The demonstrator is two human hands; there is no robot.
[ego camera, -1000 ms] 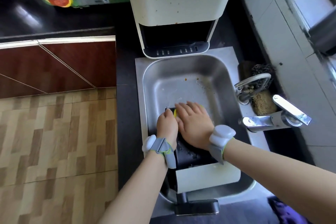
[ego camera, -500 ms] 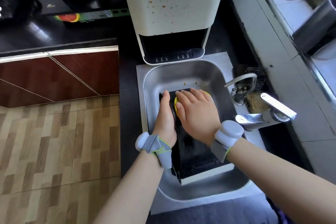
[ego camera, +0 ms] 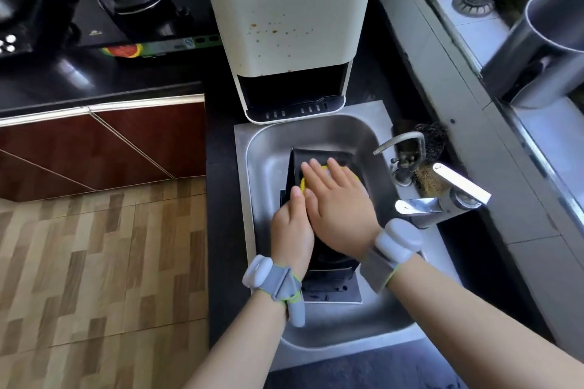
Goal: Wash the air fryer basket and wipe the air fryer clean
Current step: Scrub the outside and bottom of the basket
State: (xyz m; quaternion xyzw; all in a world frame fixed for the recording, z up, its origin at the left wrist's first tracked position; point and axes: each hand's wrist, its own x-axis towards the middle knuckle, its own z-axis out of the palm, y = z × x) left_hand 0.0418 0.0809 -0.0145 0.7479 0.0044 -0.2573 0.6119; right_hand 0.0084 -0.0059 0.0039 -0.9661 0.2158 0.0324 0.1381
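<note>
the left hand (ego camera: 292, 227) is gripping the basket (ego camera: 328, 265) rim while the flat right hand (ego camera: 338, 202) is pressing the sponge (ego camera: 304, 184), risking the wet basket slipping sideways in the sink (ego camera: 265, 161).

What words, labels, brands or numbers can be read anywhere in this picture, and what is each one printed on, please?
None can be read for certain.
Coloured sticker on the front edge of the black hob: it carries print, too blurred to read.
Air fryer: only brown splatter on its front, no lettering visible.
Tap and sink: no markings visible.
</note>
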